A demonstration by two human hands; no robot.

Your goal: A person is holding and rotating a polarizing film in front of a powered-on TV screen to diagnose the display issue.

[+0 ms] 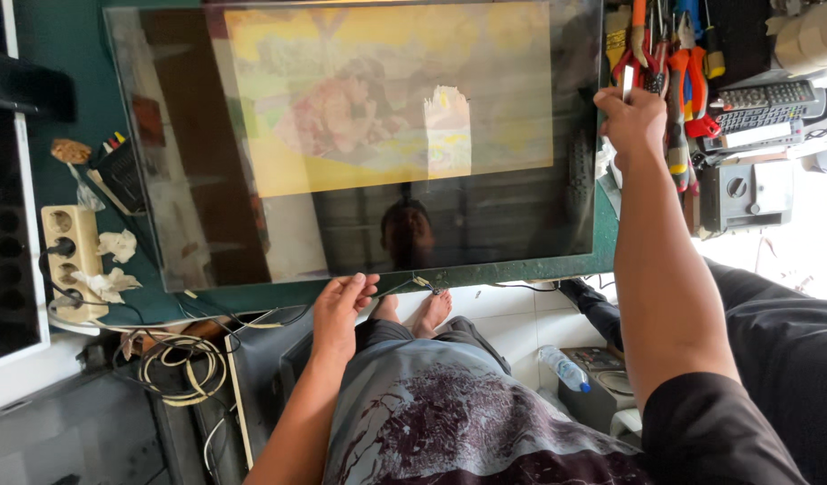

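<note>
Hands bracket the dark screen panel [359,144]: left hand [341,305] pinching its near edge, right hand [633,121] gripping a small tool [628,83].

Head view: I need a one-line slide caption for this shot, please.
Left hand at the near edge of a flat screen on a green bench; right hand reaching the tools.

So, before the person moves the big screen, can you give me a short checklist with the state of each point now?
1. Left hand on the near edge of the screen: ok.
2. Right hand free for the screen: not ok, it is up at the far right corner holding a small tool.
3. Thin wires at the near edge free: cannot tell.
4. Screen flat on the green table: ok.
5. Power strip away from the screen: ok.
</note>
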